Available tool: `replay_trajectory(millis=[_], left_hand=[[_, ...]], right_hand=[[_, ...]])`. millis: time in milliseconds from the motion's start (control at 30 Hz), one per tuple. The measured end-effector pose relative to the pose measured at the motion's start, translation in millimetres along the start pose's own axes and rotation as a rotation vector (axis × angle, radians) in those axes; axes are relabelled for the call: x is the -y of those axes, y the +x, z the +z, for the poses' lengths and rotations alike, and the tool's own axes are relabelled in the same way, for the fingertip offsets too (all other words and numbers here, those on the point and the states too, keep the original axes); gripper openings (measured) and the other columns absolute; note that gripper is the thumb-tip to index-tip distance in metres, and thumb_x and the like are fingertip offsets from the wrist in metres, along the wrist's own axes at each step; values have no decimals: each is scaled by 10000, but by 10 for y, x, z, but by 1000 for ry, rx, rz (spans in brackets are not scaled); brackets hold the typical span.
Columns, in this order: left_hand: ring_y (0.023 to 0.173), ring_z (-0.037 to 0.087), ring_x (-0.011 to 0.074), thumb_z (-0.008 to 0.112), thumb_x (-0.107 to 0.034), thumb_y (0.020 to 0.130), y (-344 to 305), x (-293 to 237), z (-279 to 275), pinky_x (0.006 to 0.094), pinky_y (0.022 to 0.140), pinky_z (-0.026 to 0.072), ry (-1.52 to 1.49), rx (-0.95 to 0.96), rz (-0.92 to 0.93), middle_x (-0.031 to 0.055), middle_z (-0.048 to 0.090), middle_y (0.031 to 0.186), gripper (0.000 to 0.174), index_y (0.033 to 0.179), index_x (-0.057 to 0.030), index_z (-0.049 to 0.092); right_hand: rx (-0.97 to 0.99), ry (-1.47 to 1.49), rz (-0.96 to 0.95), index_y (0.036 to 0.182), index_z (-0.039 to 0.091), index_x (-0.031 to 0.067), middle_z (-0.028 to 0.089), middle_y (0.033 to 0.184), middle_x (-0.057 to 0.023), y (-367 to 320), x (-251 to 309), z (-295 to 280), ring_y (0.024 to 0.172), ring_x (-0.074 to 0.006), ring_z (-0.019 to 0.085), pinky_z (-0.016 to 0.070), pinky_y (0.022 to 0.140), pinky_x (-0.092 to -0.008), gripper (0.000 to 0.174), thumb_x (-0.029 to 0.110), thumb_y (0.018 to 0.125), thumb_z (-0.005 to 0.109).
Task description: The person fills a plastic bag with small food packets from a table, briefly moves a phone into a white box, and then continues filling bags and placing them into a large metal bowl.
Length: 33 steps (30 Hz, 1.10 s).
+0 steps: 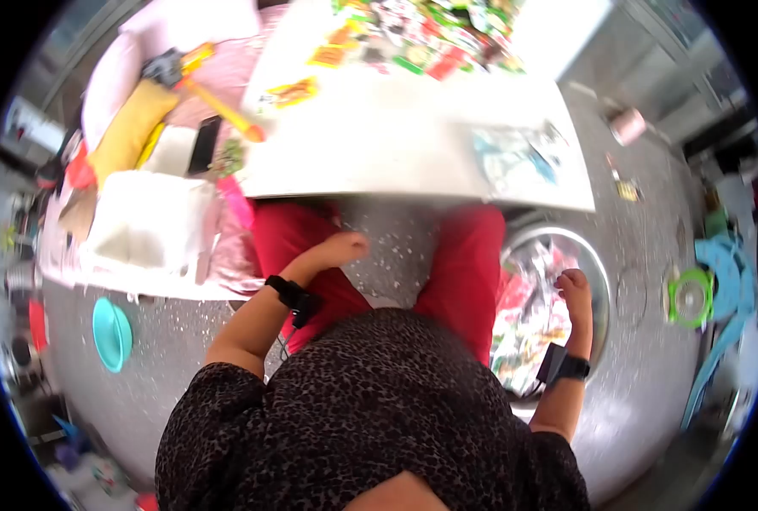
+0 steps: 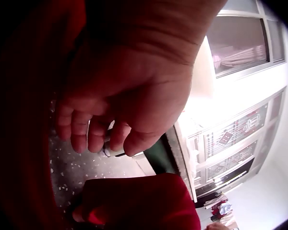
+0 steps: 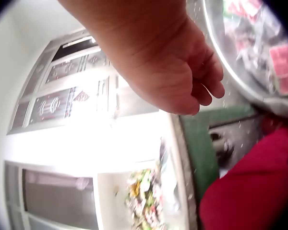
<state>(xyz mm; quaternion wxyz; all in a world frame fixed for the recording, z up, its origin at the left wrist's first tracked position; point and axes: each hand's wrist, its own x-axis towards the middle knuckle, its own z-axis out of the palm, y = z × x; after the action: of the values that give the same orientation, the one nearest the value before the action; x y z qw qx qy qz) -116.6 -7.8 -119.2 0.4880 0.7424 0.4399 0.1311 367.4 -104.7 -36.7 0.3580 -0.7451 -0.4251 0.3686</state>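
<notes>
My left hand (image 1: 343,248) hangs over my left thigh, below the table edge. Its fingers (image 2: 97,136) are loosely curled with nothing in them. On the other side, my right hand (image 1: 575,289) hovers above the metal basin (image 1: 602,298); its loosely bent fingers (image 3: 213,86) hold nothing either. Inside the basin lies a heap of packets (image 1: 532,315) in red, white and green wrapping. A clear plastic bag with blue print (image 1: 519,157) rests on the near right of the white table (image 1: 379,136). Toward the far side of the table spreads a pile of colourful packets (image 1: 447,34).
Two yellow packets (image 1: 293,91) (image 1: 328,56) lie apart from the pile. To the left, a pink-covered seat bears a white box (image 1: 149,221), a dark phone (image 1: 205,145) and a yellow cushion (image 1: 132,128). A turquoise bowl (image 1: 112,334) stands on the floor; blue chairs (image 1: 728,264) stand right.
</notes>
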Motion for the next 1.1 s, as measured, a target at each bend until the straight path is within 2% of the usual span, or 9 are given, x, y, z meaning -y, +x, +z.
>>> replay_trajectory(millis=[100, 233, 300, 433, 533, 633, 767, 900, 1100], left_hand=[[665, 486, 97, 500, -145, 757, -153, -467, -250, 230, 603, 402, -81, -10, -89, 15, 526, 726, 141, 825, -26, 539], [714, 493, 97, 495, -123, 776, -504, -790, -725, 216, 660, 405, -162, -151, -20, 22, 525, 759, 151, 885, -21, 520], [766, 506, 106, 500, -127, 765, -775, -892, -1027, 212, 673, 402, -108, -359, 87, 47, 536, 788, 153, 874, -22, 523], [797, 516, 154, 529, -98, 736, -1427, -586, -1620, 259, 694, 407, -153, -870, -52, 95, 543, 853, 189, 902, -9, 518], [868, 498, 290, 538, -108, 700, -1909, 17, -1996, 368, 764, 388, 648, -1227, -275, 166, 536, 911, 282, 954, 11, 506], [901, 473, 331, 542, -186, 686, -2314, 516, -2122, 409, 800, 365, 943, -1211, -521, 181, 529, 935, 366, 982, 25, 496], [862, 499, 343, 462, -262, 711, -2435, 712, -2099, 392, 792, 378, 565, -861, -846, 196, 546, 882, 367, 958, 3, 524], [748, 518, 353, 433, -201, 725, -2439, 826, -2123, 407, 669, 406, 621, -940, -801, 192, 547, 768, 223, 772, -3, 526], [770, 506, 361, 398, -227, 785, -2354, 509, -2165, 434, 669, 399, 773, -1142, -820, 200, 542, 796, 242, 773, -16, 515]], right_hand=[[141, -92, -233, 826, 516, 26, 526, 724, -30, 238, 432, 476, 655, -101, 522, 409, 564, -214, 97, 85, 750, 501], [121, -164, -636, 898, 507, -1, 535, 863, -128, 135, 1012, 1319, 787, -234, 518, 417, 684, -306, 203, 97, 724, 545], [-6, -325, -923, 896, 497, 3, 532, 879, -144, 199, 1007, 1619, 800, -292, 517, 420, 687, -336, 212, 54, 695, 539], [-34, -404, -1033, 855, 500, 25, 536, 894, -131, 242, 890, 1871, 862, -309, 502, 393, 718, -373, 202, 41, 657, 541], [-107, -526, -1041, 834, 505, 49, 542, 901, -104, 245, 759, 1922, 896, -273, 499, 363, 748, -373, 193, 60, 646, 548], [-144, -531, -1019, 830, 514, 62, 545, 902, -88, 259, 759, 1925, 906, -254, 497, 348, 765, -365, 187, 74, 646, 549], [-139, -548, -988, 815, 522, 67, 547, 901, -82, 287, 727, 1903, 898, -246, 499, 346, 765, -359, 170, 78, 648, 546], [-120, -545, -981, 806, 522, 66, 550, 888, -78, 268, 732, 1878, 882, -237, 503, 347, 760, -355, 158, 75, 649, 540], [-105, -514, -984, 795, 515, 53, 550, 852, -89, 249, 786, 1849, 836, -246, 514, 368, 728, -353, 145, 52, 651, 530]])
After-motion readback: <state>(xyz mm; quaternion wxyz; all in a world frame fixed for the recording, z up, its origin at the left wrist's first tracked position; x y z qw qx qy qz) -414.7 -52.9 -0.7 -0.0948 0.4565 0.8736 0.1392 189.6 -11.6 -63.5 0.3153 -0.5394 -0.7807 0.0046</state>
